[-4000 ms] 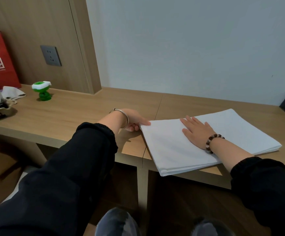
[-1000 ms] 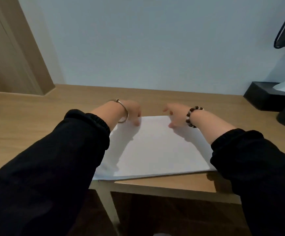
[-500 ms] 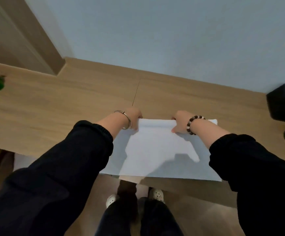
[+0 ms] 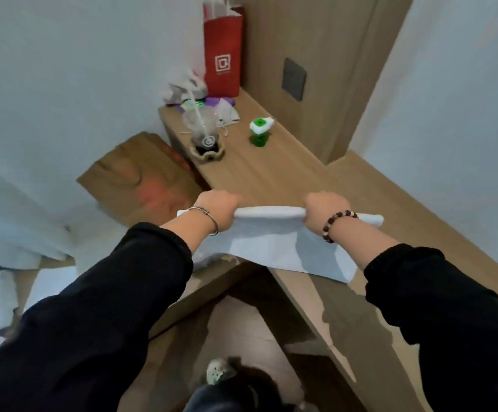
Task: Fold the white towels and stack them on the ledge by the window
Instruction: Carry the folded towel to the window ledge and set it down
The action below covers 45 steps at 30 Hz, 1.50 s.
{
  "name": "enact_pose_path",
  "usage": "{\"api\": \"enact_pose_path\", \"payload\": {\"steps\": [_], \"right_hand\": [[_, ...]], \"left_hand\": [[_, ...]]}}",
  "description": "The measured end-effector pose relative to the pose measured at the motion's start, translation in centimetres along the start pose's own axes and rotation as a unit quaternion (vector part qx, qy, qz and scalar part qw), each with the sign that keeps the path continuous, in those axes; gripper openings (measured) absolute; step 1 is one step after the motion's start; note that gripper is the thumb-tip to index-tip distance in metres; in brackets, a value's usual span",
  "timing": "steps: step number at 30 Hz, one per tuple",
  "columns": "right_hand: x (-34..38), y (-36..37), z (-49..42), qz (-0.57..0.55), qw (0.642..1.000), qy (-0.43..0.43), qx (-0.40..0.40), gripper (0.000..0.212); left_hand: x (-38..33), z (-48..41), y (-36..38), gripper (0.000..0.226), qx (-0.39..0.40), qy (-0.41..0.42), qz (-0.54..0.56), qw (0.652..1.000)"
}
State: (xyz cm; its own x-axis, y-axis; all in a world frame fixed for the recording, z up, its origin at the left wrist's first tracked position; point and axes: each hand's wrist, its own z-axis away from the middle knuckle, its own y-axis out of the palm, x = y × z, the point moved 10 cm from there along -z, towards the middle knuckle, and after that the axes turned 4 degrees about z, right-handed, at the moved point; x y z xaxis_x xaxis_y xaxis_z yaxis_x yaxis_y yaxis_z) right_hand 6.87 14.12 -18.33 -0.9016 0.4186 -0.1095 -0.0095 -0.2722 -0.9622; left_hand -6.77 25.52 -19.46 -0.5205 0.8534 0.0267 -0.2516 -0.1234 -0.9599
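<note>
Both fists closed on cloth: my left hand [image 4: 219, 209] and right hand [image 4: 325, 211] grip the top fold of a flat, folded white towel [image 4: 271, 245], fingers curled round that edge with the knuckles toward me and the fingertips hidden behind the fabric. The towel hangs between my wrists over the front edge of the long pale-wood ledge [image 4: 289, 176]; whether its lower hem touches the wood I cannot tell. One corner pokes out loose past my right wrist, beyond the brown bead bracelet [image 4: 335, 224]. That is where I judge trouble could start: held only along the top, the stacked layers could slide apart or the fold fall open once the cloth swings, and the free corner could drag. Farther along the ledge stand a clear plastic cup of dark drink in a cardboard holder [image 4: 204, 135], a small green-and-white plastic gadget [image 4: 260, 130] and a tall red paper bag [image 4: 223, 52]; a careless sweep of the towel that way could tip the cup and stain the white cloth.
</note>
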Motion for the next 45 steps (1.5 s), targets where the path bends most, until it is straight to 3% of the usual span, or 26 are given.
{"api": "enact_pose_path", "payload": {"steps": [5, 10, 17, 20, 22, 26, 29, 33, 36, 40, 45], "right_hand": [[20.3, -5.9, -5.8, 0.044, 0.981, -0.169, -0.083, 0.014], [38.7, -8.2, -6.9, 0.090, 0.934, -0.314, -0.142, 0.032], [57.3, -8.9, -7.7, 0.133, 0.858, -0.460, -0.185, 0.049], [64.2, -8.2, -8.5, 0.148, 0.824, -0.510, -0.197, 0.036], [68.2, -7.5, -9.8, 0.152, 0.822, -0.517, -0.185, 0.025], [74.6, -5.5, -15.1, 0.045, 0.865, -0.495, -0.073, 0.018], [78.4, -3.6, -17.9, -0.061, 0.871, -0.487, 0.020, 0.012], [81.8, 0.2, -21.0, -0.213, 0.879, -0.395, 0.160, 0.013], [84.8, 4.0, -22.3, -0.227, 0.878, -0.370, 0.203, 0.021], [88.8, 9.1, -24.8, -0.209, 0.891, -0.362, 0.178, 0.027], [93.2, 16.4, -28.5, -0.178, 0.912, -0.330, 0.166, 0.025]], "left_hand": [[18.8, 9.7, 1.5, 0.014, -0.038, -0.140, 0.003, 0.989], [32.7, 21.6, 5.5, 0.032, -0.024, -0.294, -0.007, 0.955], [43.9, 38.5, 13.0, 0.053, 0.006, -0.492, 0.045, 0.869], [46.6, 43.6, 16.1, 0.048, 0.010, -0.552, 0.048, 0.832], [48.0, 46.3, 18.3, 0.049, -0.007, -0.594, 0.076, 0.801], [50.1, 51.4, 23.8, 0.053, -0.033, -0.691, 0.157, 0.705], [50.6, 53.5, 28.8, 0.035, -0.020, -0.735, 0.242, 0.633], [51.4, 54.8, 35.4, 0.015, -0.017, -0.756, 0.356, 0.549], [52.3, 55.7, 41.1, 0.011, -0.060, -0.743, 0.460, 0.482], [53.1, 56.3, 48.7, 0.014, -0.202, -0.721, 0.587, 0.307], [52.8, 53.9, 57.5, 0.024, -0.352, -0.675, 0.647, 0.038]]}}
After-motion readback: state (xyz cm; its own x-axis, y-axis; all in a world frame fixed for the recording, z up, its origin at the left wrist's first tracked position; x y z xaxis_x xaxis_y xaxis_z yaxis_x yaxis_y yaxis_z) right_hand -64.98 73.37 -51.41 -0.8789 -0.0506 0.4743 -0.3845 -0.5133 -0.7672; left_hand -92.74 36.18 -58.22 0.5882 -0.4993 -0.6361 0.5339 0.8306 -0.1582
